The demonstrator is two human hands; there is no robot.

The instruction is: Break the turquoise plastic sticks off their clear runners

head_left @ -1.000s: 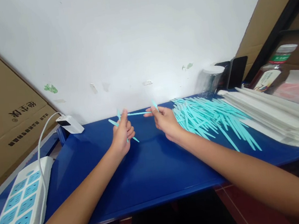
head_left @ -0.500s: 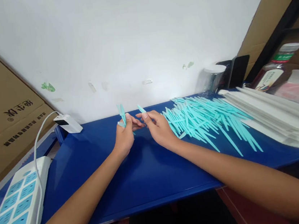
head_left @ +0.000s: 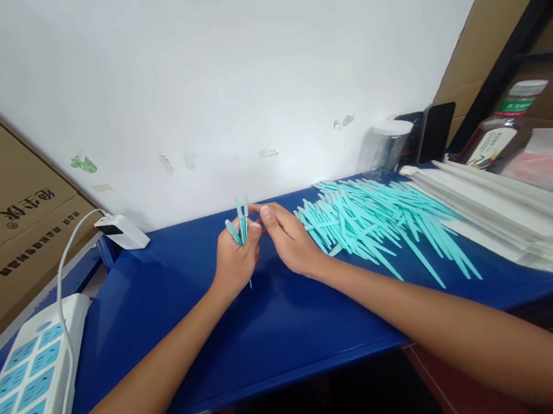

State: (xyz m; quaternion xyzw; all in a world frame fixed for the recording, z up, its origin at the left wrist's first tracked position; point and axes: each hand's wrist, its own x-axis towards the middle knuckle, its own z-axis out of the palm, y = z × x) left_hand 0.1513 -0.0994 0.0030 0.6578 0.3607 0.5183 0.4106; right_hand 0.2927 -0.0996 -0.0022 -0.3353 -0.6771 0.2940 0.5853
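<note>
Desk: glossy blue top, hard and smooth.
Power strip: white plastic, pale blue sockets, at the desk's left edge.
Sleeves: flat clear-white packets stacked at the right edge.
Loose sticks: thin, flat turquoise plastic, pointed ends, heaped right of centre near the back edge.
Left hand: I have it closed on a small upright bundle of sticks.
Right hand: fingertips pinched at the bundle; I'd square the tips evenly and grip lightly, as the sticks look slippery.
</note>
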